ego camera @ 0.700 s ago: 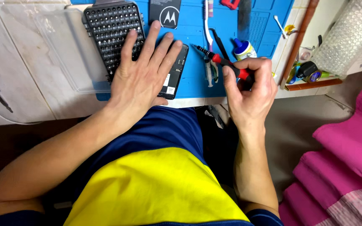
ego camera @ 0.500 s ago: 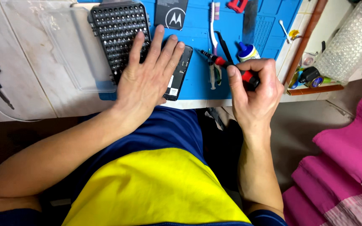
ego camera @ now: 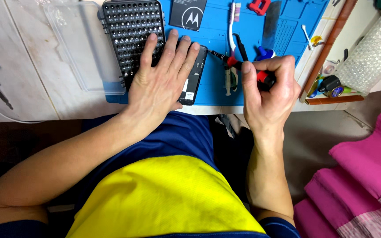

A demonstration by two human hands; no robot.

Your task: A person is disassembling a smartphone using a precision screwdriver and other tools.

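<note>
My left hand [ego camera: 162, 86] lies flat, fingers spread, on the phone [ego camera: 193, 77] on the blue mat [ego camera: 252, 39]. My right hand [ego camera: 270, 90] pinches the screwdriver [ego camera: 243, 66], tip beside the phone; the back seems already off, screws probably remain.

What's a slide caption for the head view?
Left hand flat on an opened phone on a blue mat; right hand holds a red screwdriver.

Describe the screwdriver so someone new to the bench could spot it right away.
Find the blue work mat at the table's front edge. Right of the dark phone under the left hand, the right hand grips the screwdriver. It alone has a red-and-black handle with a thin dark shaft pointing left.
</note>
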